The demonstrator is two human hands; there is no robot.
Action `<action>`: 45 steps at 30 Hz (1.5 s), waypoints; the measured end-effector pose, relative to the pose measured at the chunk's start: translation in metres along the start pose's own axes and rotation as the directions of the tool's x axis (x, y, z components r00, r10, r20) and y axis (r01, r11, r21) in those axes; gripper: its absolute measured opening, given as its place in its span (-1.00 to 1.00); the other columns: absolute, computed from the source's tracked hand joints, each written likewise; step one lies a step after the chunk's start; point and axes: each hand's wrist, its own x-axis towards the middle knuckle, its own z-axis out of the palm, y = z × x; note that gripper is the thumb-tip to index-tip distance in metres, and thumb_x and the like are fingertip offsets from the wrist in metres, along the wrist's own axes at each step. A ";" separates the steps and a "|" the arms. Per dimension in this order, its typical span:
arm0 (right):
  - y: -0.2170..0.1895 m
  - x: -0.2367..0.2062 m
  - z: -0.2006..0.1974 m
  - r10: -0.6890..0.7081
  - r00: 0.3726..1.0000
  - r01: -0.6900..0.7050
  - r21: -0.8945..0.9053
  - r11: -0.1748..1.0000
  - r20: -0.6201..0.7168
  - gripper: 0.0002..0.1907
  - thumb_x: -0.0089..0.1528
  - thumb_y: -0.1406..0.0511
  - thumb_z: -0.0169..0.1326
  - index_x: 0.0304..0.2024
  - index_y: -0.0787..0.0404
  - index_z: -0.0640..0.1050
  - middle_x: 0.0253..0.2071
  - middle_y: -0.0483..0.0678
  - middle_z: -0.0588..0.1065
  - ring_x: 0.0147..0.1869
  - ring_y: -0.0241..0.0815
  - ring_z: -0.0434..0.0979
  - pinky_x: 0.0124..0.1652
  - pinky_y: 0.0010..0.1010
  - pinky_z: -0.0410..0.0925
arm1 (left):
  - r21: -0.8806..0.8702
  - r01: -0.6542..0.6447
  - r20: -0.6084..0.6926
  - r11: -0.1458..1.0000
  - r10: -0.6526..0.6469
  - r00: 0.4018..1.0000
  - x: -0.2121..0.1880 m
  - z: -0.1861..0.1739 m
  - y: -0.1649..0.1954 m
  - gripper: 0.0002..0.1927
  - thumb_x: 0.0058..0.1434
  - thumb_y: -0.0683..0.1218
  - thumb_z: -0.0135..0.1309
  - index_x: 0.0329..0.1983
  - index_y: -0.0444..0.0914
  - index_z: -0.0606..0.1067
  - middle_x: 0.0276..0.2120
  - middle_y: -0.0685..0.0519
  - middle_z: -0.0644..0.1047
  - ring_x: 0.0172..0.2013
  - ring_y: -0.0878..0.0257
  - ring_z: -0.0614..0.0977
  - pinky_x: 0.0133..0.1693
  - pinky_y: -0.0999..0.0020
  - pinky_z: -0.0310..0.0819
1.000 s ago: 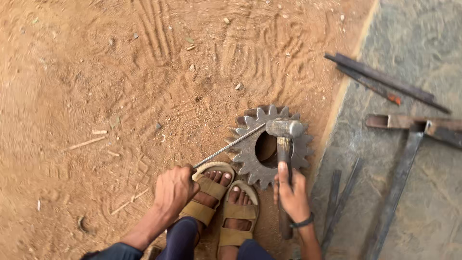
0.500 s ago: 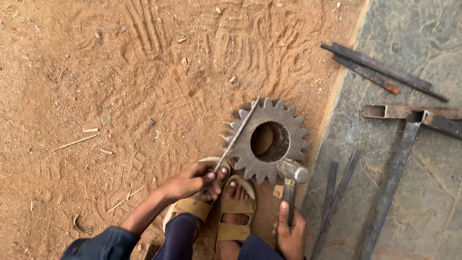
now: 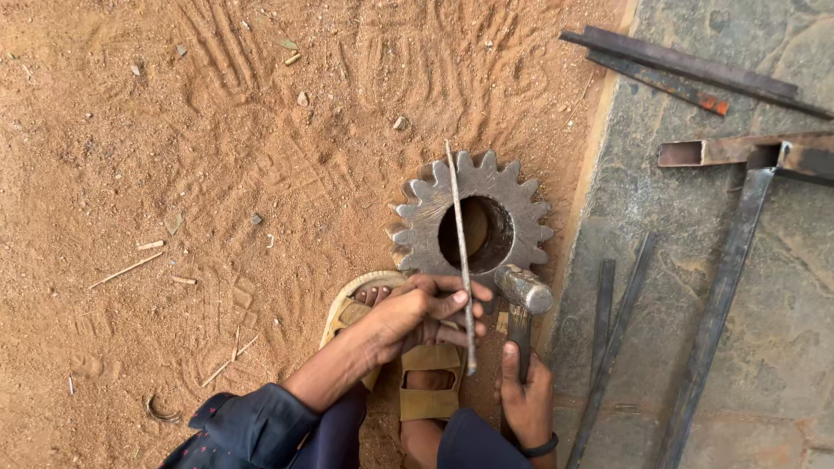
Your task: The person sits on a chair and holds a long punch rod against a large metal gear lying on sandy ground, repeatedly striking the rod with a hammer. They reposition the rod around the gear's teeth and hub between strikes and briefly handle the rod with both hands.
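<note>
Dirt ground. Left hand (image 3: 417, 314) grips rod (image 3: 460, 252) across gear (image 3: 473, 227); right hand (image 3: 526, 399) clenches hammer (image 3: 523, 300). Glancing blow could hit fingers.

Thin rod (image 3: 460, 252) across gear (image 3: 426, 230); hammer (image 3: 523, 300) beside.

The hammer (image 3: 525, 304) handle is largely hidden inside the right hand (image 3: 526, 401), whose wrist the lower edge cuts off. The left hand (image 3: 415, 314) covers the toes of one sandal (image 3: 427, 382). Flat steel bars (image 3: 695, 78) run off the right edge.
</note>
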 end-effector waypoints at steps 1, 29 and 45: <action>-0.001 -0.001 0.000 0.003 1.000 -0.003 -0.029 1.000 -0.005 -0.46 0.32 -0.04 -0.05 -0.47 0.28 0.47 -0.72 -0.10 0.40 -0.66 -0.29 0.44 -0.61 -0.40 0.30 | -0.031 -0.015 0.001 0.999 0.015 1.000 0.000 0.004 0.001 -0.64 0.43 -0.14 -0.09 0.19 -0.44 0.45 -0.14 -0.02 0.56 -0.09 0.14 0.68 -0.03 0.19 0.65; -0.009 -0.014 -0.011 -0.119 0.993 0.119 0.011 0.993 0.018 -0.55 0.36 0.02 -0.04 -0.25 0.31 0.50 -0.63 -0.09 0.42 -0.58 -0.30 0.47 -0.56 -0.42 0.32 | -0.215 -0.168 0.129 0.962 0.199 0.972 -0.015 0.054 0.012 -0.66 0.55 -0.17 -0.11 0.25 -0.52 0.42 -0.02 -0.13 0.56 -0.01 0.13 0.63 0.08 0.24 0.58; -0.012 -0.017 -0.012 -0.124 0.992 0.124 0.024 0.992 0.037 -0.57 0.37 0.06 -0.03 -0.31 0.32 0.47 -0.62 -0.08 0.43 -0.58 -0.30 0.46 -0.56 -0.42 0.32 | -0.150 -0.186 0.085 0.971 0.200 0.976 -0.016 0.054 0.008 -0.64 0.51 -0.11 -0.03 0.21 -0.48 0.46 -0.05 -0.10 0.57 -0.06 0.17 0.65 0.03 0.25 0.62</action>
